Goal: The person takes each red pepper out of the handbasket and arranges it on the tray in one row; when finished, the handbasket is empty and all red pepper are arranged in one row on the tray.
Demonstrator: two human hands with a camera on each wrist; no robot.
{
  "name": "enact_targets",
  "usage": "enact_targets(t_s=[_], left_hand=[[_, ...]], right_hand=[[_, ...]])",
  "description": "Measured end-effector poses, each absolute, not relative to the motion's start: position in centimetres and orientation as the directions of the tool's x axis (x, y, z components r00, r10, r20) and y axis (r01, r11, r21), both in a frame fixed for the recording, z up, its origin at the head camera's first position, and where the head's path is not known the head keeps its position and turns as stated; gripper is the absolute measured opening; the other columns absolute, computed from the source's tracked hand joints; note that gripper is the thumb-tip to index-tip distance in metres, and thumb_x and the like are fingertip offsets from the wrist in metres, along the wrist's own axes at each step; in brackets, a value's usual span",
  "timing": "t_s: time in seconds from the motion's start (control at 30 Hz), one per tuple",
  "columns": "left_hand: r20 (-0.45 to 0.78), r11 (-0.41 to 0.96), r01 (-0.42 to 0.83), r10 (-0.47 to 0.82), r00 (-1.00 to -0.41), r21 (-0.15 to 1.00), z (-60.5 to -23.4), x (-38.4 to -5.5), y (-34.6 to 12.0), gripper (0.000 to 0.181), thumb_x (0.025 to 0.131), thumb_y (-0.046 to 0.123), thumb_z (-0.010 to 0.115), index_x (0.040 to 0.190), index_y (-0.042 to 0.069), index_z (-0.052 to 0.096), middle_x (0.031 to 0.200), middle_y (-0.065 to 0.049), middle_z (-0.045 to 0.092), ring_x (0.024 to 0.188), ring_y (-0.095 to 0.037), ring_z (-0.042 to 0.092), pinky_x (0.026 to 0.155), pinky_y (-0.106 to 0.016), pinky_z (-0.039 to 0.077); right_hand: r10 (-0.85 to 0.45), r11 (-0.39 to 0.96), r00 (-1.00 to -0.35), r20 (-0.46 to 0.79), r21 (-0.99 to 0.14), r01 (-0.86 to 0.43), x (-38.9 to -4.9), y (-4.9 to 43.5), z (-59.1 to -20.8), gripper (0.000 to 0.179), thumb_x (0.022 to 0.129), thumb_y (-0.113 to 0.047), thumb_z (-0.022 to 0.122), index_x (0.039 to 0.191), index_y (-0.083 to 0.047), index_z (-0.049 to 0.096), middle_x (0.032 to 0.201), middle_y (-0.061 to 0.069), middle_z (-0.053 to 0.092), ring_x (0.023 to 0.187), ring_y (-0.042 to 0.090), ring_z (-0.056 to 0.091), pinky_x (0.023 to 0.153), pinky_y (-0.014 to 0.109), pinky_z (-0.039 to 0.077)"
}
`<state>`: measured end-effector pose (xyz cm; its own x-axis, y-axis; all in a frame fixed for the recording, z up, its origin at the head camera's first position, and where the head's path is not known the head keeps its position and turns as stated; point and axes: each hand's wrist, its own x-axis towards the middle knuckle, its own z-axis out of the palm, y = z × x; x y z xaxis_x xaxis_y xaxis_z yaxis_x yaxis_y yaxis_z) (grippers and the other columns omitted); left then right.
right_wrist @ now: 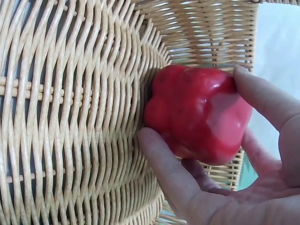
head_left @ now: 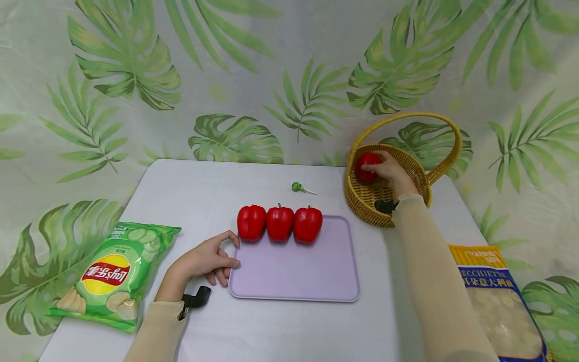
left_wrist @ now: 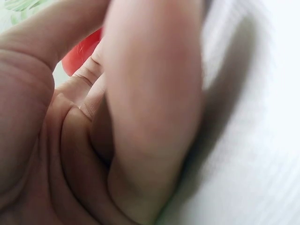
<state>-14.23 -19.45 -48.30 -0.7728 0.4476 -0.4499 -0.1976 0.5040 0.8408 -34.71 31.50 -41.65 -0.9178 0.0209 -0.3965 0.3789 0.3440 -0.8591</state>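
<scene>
In the head view, my right hand (head_left: 390, 170) reaches into the wicker basket (head_left: 362, 207) and grips a red bell pepper (head_left: 365, 166). The right wrist view has that bell pepper (right_wrist: 199, 112) between thumb and fingers, against the woven basket (right_wrist: 103, 122). My left hand (head_left: 210, 259) holds the left edge of a pale purple tray (head_left: 294, 274) with thumb and index finger; the other fingers curl beside it. Three red bell peppers (head_left: 280, 224) stand in a row along the tray's far side. Fingers (left_wrist: 150, 108) fill most of the left wrist view, hiding the tray.
Behind the tray lies a green-wrapped lollipop (head_left: 298, 187). A green bag of chips (head_left: 108, 276) is on the left, and a bag of pasta (head_left: 502, 306) on the right. The basket's tall handle (head_left: 407, 115) arches above it. A leaf-patterned cloth (head_left: 235, 136) hangs behind the white table (head_left: 203, 186).
</scene>
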Motion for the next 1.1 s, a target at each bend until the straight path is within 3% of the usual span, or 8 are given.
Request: enact_targets(t_s=[0.5, 0.7, 0.93, 1.1], left_hand=[[-0.45, 0.505, -0.198, 0.446, -0.773, 0.84, -48.3, -14.2, -19.3, 0.048, 0.096, 0.025, 0.08, 0.13, 0.015, 0.047, 0.069, -0.008, 0.071, 0.06, -0.028, 0.077, 0.049, -0.031, 0.059], [-0.447, 0.512, -0.189, 0.445, -0.776, 0.838, -48.2, -14.3, -19.4, 0.048, 0.096, 0.026, 0.08, 0.13, 0.014, 0.047, 0.069, -0.007, 0.071, 0.061, -0.028, 0.077, 0.049, -0.031, 0.058], [-0.448, 0.515, -0.186, 0.449, -0.773, 0.837, -48.2, -14.3, -19.5, 0.048, 0.096, 0.026, 0.079, 0.13, 0.014, 0.046, 0.07, -0.008, 0.072, 0.061, -0.028, 0.077, 0.049, -0.031, 0.059], [-0.445, 0.515, -0.181, 0.453, -0.772, 0.838, -48.3, -14.4, -19.4, 0.048, 0.097, 0.026, 0.079, 0.13, 0.015, 0.046, 0.07, -0.008, 0.072, 0.061, -0.028, 0.077, 0.049, -0.031, 0.059]], right_hand=[[0.04, 0.309, -0.93, -0.364, -0.881, 0.358, -34.1, 32.1, -40.8, 0.084, 0.104, -0.012, 0.063, 0.17, -0.016, 0.011, 0.177, 0.02, 0.004, 0.159, 0.048, 0.024, 0.121, 0.065, 0.04], [0.071, 0.335, -0.945, -0.321, -0.884, 0.325, -33.2, 31.9, -39.1, 0.085, 0.104, -0.015, 0.062, 0.171, -0.015, 0.01, 0.177, 0.023, 0.008, 0.157, 0.048, 0.032, 0.119, 0.057, 0.045], [0.089, 0.231, -0.95, -0.3, -0.921, 0.313, -31.8, 31.2, -37.6, 0.086, 0.103, -0.013, 0.064, 0.17, -0.017, 0.009, 0.177, 0.019, 0.006, 0.158, 0.045, 0.032, 0.121, 0.057, 0.043], [0.092, 0.216, -0.96, -0.264, -0.936, 0.278, -30.0, 30.8, -36.9, 0.086, 0.103, -0.018, 0.065, 0.169, -0.02, 0.01, 0.175, 0.02, 0.009, 0.157, 0.043, 0.034, 0.109, 0.044, 0.055]])
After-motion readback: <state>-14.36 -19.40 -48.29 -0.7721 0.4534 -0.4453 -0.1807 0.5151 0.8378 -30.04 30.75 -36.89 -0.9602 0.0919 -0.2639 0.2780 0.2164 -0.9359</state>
